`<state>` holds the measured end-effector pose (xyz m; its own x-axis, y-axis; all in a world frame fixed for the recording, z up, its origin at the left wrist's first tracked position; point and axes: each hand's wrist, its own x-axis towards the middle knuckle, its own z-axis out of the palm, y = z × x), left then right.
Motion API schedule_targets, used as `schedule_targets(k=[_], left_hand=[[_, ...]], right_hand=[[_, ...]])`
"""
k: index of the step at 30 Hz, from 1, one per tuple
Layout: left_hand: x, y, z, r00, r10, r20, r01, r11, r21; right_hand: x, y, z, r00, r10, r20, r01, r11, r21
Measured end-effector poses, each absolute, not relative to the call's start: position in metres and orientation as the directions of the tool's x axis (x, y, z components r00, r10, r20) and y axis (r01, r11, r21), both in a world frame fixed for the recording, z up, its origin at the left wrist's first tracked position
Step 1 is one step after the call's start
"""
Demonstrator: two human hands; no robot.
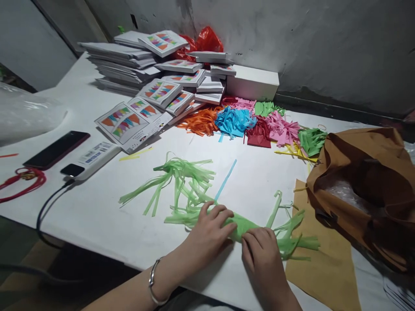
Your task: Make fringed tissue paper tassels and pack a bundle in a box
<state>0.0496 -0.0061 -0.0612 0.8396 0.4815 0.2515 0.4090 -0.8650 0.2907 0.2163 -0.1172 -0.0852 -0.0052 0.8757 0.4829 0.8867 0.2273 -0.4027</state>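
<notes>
A green fringed tissue-paper strip (245,224) lies across the near part of the white table, its cut strands spreading out at both ends. My left hand (207,226), with a silver bangle on the wrist, curls over its left part with bent fingers. At the strip's near edge, the closed fingers of my right hand (263,252) grip the paper; my right fingertips are partly hidden. Just beyond my left hand lies a green tissue tassel (181,170) with a twisted top and loose strands. A thin blue paper strip (226,179) rests beside it.
Colored tassel bundles, including a blue one (235,122), line the back by stacked printed cards (126,65) and a white box (253,83). At right sits an open brown bag (366,172) near brown paper (324,263). A phone (56,150) and cabled power bank (94,160) lie left.
</notes>
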Motion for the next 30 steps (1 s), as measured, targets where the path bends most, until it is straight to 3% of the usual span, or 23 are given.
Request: schedule_targets(k=[4, 10, 16, 19, 22, 26, 30], left_hand=[[0.042, -0.009, -0.077, 0.856, 0.436, 0.276, 0.350, -0.884, 0.311], [0.037, -0.008, -0.078, 0.814, 0.533, 0.231, 0.410, -0.809, 0.421], [0.055, -0.004, -0.071, 0.723, 0.684, 0.099, 0.646, -0.720, 0.255], [0.063, -0.002, -0.073, 0.698, 0.710, 0.092, 0.684, -0.699, 0.207], [0.065, 0.000, -0.074, 0.708, 0.701, 0.089, 0.676, -0.709, 0.200], [0.062, 0.000, -0.070, 0.706, 0.706, 0.062, 0.685, -0.702, 0.195], [0.053, -0.001, -0.066, 0.781, 0.602, 0.168, 0.541, -0.786, 0.298]], right_hand=[[0.215, -0.122, -0.083, -0.048, 0.899, 0.436, 0.905, 0.224, -0.361], [0.228, -0.131, -0.089, 0.028, 0.922, 0.385, 0.935, 0.112, -0.336], [0.229, -0.117, -0.087, 0.193, 0.920, 0.340, 0.977, -0.147, -0.156], [0.223, -0.111, -0.082, 0.238, 0.891, 0.387, 0.971, -0.224, -0.083], [0.218, -0.112, -0.078, 0.164, 0.872, 0.462, 0.985, -0.118, -0.126], [0.214, -0.113, -0.082, -0.034, 0.914, 0.404, 0.958, 0.146, -0.248], [0.214, -0.112, -0.085, 0.006, 0.907, 0.422, 0.925, 0.156, -0.347]])
